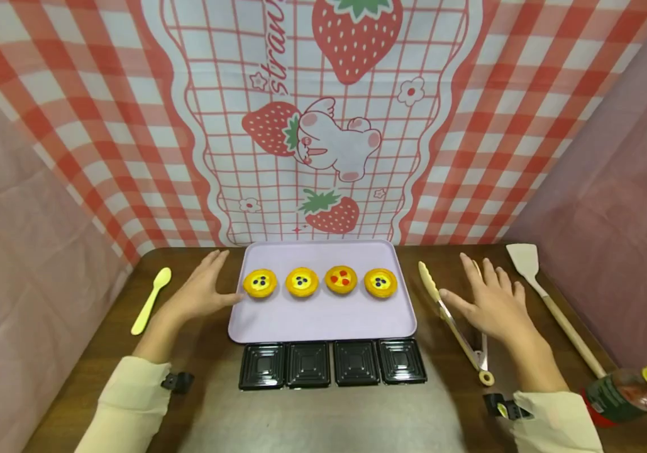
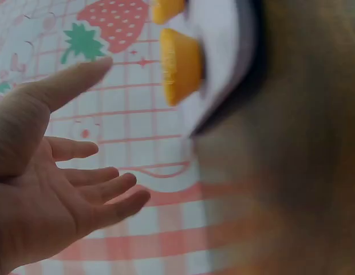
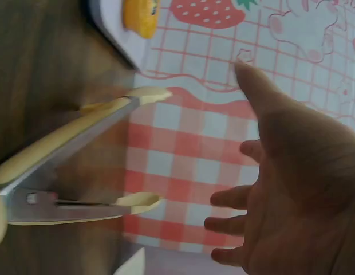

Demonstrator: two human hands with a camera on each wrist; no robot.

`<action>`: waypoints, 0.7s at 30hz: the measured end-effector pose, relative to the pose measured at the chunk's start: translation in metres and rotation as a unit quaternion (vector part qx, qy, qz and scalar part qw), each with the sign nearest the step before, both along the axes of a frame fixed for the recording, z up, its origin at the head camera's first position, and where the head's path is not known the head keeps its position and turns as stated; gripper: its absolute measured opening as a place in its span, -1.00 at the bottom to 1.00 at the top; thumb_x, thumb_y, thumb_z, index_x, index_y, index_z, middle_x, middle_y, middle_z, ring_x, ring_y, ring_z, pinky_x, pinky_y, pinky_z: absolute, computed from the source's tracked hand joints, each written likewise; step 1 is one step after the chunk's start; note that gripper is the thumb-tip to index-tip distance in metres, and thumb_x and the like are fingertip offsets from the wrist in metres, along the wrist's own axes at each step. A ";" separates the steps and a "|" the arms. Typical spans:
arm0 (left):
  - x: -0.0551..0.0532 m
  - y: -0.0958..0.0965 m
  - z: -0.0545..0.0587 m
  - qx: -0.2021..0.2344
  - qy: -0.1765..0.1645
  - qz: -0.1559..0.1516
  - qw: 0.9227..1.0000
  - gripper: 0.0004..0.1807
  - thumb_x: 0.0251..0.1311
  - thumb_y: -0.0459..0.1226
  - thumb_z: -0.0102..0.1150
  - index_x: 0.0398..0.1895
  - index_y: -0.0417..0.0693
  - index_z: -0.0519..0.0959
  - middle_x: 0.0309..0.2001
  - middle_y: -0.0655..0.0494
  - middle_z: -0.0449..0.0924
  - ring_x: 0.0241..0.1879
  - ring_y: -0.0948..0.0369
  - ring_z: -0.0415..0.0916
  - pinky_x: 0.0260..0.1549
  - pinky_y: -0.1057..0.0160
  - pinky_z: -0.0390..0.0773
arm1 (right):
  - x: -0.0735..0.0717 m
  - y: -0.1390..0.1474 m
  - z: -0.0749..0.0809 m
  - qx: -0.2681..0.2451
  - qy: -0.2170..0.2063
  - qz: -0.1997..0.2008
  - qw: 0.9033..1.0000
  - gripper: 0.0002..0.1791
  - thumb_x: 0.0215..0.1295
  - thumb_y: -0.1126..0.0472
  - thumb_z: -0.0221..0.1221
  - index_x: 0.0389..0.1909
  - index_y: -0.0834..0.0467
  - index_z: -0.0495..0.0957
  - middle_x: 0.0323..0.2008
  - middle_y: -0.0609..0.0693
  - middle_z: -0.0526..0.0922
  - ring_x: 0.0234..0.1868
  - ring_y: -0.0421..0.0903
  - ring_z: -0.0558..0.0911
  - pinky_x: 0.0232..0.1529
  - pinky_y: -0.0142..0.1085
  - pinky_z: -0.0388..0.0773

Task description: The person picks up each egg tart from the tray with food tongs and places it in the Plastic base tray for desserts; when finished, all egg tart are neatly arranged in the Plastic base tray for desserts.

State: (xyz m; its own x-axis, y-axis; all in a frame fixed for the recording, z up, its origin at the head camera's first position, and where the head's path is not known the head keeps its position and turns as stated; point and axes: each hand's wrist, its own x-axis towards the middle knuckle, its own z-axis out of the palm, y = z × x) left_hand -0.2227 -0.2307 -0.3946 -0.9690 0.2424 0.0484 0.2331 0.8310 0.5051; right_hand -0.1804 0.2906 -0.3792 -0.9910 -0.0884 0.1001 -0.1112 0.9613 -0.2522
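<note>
My left hand [image 1: 201,292] hovers by the left edge of a pale lilac tray [image 1: 323,324], fingers spread and holding nothing. Several small egg tarts sit in a row on the tray. Three carry blue berry dots, among them the leftmost tart [image 1: 259,284]; another tart [image 1: 341,279] has red pieces. Over at the right, my right hand [image 1: 495,305] is spread above a pair of tongs [image 1: 461,336] and partly covers one arm of them. The right wrist view shows the tongs [image 3: 68,134] with arms apart, the palm [image 3: 303,189] beside them.
Black square plastic trays [image 1: 309,365] line up along the lilac tray's front edge, on a grey mat [image 1: 317,421]. A yellow spoon [image 1: 151,302] lies far left. A spatula [image 1: 555,308] and a yellow-capped bottle [image 1: 620,396] are at right. A strawberry-print cloth [image 1: 346,207] hangs behind.
</note>
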 end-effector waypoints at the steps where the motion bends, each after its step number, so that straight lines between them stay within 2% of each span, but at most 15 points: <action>1: -0.001 -0.001 -0.004 0.009 -0.008 -0.003 1.000 0.09 0.05 -0.15 0.46 0.48 -0.45 -0.01 0.44 -0.52 -0.09 0.39 -0.40 -0.06 0.28 -0.38 0.09 | 0.000 0.002 -0.003 0.002 -0.004 0.001 1.000 0.12 0.25 -0.44 0.07 0.58 0.13 -0.14 0.39 0.59 -0.01 0.34 0.60 0.00 0.17 0.54 -0.13; 4: -0.005 -0.005 -0.016 0.029 -0.025 0.000 0.999 0.08 -0.01 -0.21 0.49 0.44 -0.49 0.04 0.37 -0.55 0.06 0.32 -0.39 0.13 0.25 -0.32 0.22 | 0.000 0.006 -0.013 0.005 -0.015 -0.001 1.000 0.29 0.09 -0.45 0.22 0.56 0.25 -0.19 0.36 0.63 0.03 0.29 0.61 0.09 0.13 0.51 0.05; 7: -0.008 -0.008 -0.026 0.060 -0.060 0.016 0.996 0.07 -0.05 -0.27 0.51 0.43 -0.50 0.06 0.31 -0.56 0.17 0.24 -0.36 0.28 0.17 -0.28 0.36 | -0.001 0.009 -0.022 -0.008 -0.035 -0.012 0.999 0.43 -0.01 -0.45 0.29 0.53 0.35 -0.27 0.35 0.65 0.01 0.26 0.63 0.11 0.09 0.50 0.16; 13: -0.014 -0.006 -0.048 0.135 -0.130 0.044 0.981 -0.01 -0.01 -0.36 0.46 0.40 -0.57 0.07 0.26 -0.55 0.28 0.18 -0.32 0.39 0.03 -0.13 0.55 | 0.004 0.015 -0.034 -0.033 -0.078 -0.031 0.996 0.50 -0.05 -0.45 0.32 0.47 0.50 -0.29 0.34 0.68 -0.03 0.23 0.66 0.12 0.00 0.52 0.23; 17: -0.016 -0.002 -0.055 0.181 -0.150 0.060 0.970 -0.09 -0.02 -0.47 0.40 0.36 -0.62 0.10 0.22 -0.55 0.30 0.11 -0.29 0.46 -0.16 0.00 0.67 | 0.005 0.016 -0.038 -0.042 -0.086 -0.042 0.995 0.48 -0.04 -0.44 0.32 0.45 0.55 -0.27 0.31 0.65 0.04 0.19 0.64 0.22 -0.08 0.49 0.32; 21: -0.018 0.002 -0.055 0.211 -0.161 0.074 0.961 -0.21 -0.04 -0.57 0.30 0.30 -0.62 0.19 0.17 -0.53 0.33 -0.04 -0.19 0.55 -0.29 0.04 0.70 | 0.002 0.014 -0.042 -0.041 -0.098 -0.060 0.993 0.50 -0.04 -0.45 0.32 0.42 0.59 -0.26 0.29 0.64 0.11 0.14 0.60 0.32 -0.14 0.44 0.39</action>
